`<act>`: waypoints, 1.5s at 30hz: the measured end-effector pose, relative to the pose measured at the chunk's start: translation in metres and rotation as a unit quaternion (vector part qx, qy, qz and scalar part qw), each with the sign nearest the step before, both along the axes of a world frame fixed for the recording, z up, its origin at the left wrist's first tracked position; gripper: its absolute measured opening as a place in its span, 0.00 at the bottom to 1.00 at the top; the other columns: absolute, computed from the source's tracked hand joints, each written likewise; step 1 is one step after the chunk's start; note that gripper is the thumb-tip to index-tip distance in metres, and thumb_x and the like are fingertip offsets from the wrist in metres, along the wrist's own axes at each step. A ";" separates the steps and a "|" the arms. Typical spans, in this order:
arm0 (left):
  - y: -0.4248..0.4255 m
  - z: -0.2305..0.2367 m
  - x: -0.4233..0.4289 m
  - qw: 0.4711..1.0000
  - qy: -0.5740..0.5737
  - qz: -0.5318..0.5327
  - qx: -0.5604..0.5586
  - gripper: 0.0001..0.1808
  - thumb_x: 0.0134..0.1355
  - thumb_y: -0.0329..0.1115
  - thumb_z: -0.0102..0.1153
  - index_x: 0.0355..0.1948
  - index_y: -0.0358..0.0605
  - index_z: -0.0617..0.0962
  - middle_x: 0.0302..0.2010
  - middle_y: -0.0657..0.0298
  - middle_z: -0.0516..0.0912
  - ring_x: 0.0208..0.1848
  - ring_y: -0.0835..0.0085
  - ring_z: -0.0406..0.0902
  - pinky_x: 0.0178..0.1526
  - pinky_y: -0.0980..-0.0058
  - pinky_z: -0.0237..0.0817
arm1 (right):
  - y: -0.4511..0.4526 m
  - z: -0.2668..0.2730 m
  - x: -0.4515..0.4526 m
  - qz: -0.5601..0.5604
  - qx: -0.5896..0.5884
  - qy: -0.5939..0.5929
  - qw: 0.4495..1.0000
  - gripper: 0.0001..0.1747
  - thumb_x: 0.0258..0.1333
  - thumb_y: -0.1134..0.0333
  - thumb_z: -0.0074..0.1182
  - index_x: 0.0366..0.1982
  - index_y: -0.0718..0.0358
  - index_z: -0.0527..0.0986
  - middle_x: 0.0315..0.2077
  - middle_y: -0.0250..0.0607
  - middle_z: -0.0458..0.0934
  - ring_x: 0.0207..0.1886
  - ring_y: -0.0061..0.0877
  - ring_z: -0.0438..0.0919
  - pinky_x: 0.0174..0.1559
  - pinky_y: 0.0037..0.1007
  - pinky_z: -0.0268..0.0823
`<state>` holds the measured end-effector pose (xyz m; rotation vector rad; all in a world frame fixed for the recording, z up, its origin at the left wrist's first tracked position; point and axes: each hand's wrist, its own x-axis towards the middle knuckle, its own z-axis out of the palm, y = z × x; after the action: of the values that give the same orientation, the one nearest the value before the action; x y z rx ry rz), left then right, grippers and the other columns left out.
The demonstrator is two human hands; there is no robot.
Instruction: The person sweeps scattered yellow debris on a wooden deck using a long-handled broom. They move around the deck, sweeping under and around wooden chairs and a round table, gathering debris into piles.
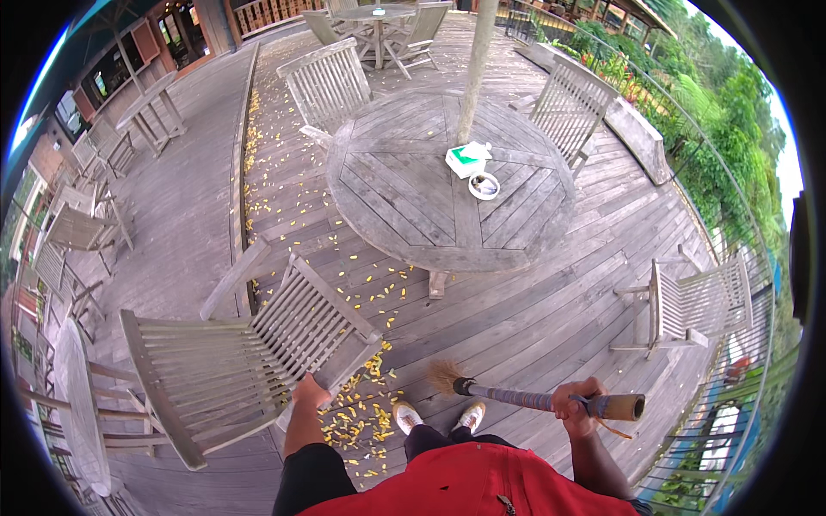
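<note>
My right hand (576, 406) is closed around the handle of a broom (510, 396). The bristles (445, 376) point left, above the deck just ahead of my shoes. With my left hand (311, 391) I grip the armrest of a slatted wooden folding chair (200, 351); my fingers are partly hidden by the arm. Yellow fallen leaves or petals (361, 413) lie thickly on the boards between that chair and my feet. More of them trail forward along a raised deck edge (244, 161) on the left.
Ahead stands a round wooden table (400, 193) pierced by a pole (477, 71), bearing a tissue box (466, 160) and an ashtray (484, 186). Slatted chairs stand around it, one folding chair (684, 303) at the right by a metal railing (768, 309). Another round table (80, 406) stands far left.
</note>
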<state>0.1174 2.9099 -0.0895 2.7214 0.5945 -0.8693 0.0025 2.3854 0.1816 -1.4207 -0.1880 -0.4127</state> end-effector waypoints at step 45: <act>-0.540 0.016 -0.132 0.956 0.016 0.186 -0.225 0.44 0.38 0.49 0.82 0.54 0.29 0.83 0.50 0.41 0.87 0.55 0.49 0.85 0.56 0.60 0.74 | -0.552 0.049 -0.102 -0.175 -0.069 -0.154 0.970 0.17 0.64 0.64 0.60 0.34 0.61 0.63 0.17 0.34 0.70 0.17 0.24 0.71 0.21 0.30 0.69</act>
<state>-0.0147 2.3701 -0.0736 2.1040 0.7738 -0.8292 -0.0999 1.8338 0.2304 -1.5249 -0.2198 -0.9286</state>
